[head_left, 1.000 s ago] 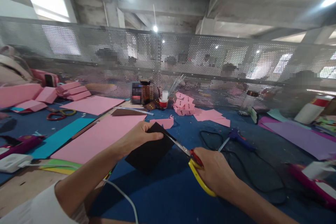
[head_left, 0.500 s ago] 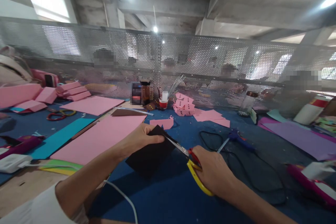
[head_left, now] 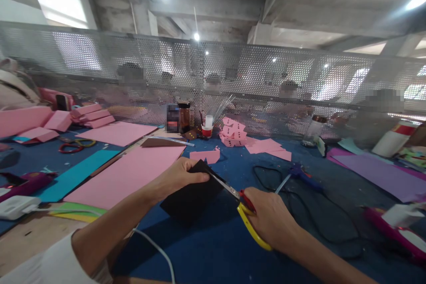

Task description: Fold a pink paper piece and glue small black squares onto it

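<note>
My left hand [head_left: 184, 173] pinches a sheet of black paper [head_left: 191, 199] near its upper edge, thumb on top. The paper is tilted above the blue tabletop. In my right hand [head_left: 266, 208] are scissors [head_left: 253, 228] with yellow and red handles, my fingers wrapped through the loops. Their metal blades lie along the upper right edge of the black paper, pointing toward my left thumb. How far the blades are closed is hard to make out. Just beyond the paper lies a small pink strip [head_left: 204, 155] with dark dots.
A blue glue gun [head_left: 304, 177] with a black cord lies at right; a magenta one [head_left: 392, 235] is nearer the edge. Pink sheets [head_left: 133, 175] and a turquoise strip [head_left: 80, 173] spread leftward. Dotted pink pieces [head_left: 233, 133] and a paper cup [head_left: 207, 131] stand before the perforated metal screen [head_left: 186, 66].
Almost nothing differs. The black paper and my left hand have shifted very slightly; the scissors stay at the paper's edge.
</note>
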{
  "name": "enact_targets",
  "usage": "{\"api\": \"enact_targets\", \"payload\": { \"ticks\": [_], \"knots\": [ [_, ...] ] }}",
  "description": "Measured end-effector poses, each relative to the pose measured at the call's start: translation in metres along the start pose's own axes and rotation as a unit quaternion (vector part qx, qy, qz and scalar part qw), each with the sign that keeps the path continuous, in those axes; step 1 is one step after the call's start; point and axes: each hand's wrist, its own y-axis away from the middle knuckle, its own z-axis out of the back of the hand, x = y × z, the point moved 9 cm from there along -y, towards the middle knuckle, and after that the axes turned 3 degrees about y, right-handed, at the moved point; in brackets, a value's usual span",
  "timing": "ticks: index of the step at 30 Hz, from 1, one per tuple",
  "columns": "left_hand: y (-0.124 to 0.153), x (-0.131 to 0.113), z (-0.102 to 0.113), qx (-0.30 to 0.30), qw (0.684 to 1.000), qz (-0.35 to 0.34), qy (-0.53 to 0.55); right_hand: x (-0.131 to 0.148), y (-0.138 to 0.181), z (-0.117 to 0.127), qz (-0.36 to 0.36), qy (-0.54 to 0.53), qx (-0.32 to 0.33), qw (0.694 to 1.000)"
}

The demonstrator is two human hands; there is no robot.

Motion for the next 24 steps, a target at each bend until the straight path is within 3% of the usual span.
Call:
{"api": "enact_targets", "payload": {
  "ticks": [24],
  "knots": [
    [0.003,-0.013,-0.011,0.043,0.997,-0.055,0.046,-0.004,-0.002,-0.005,-0.011,-0.007,0.026,1.0]
  ]
}}
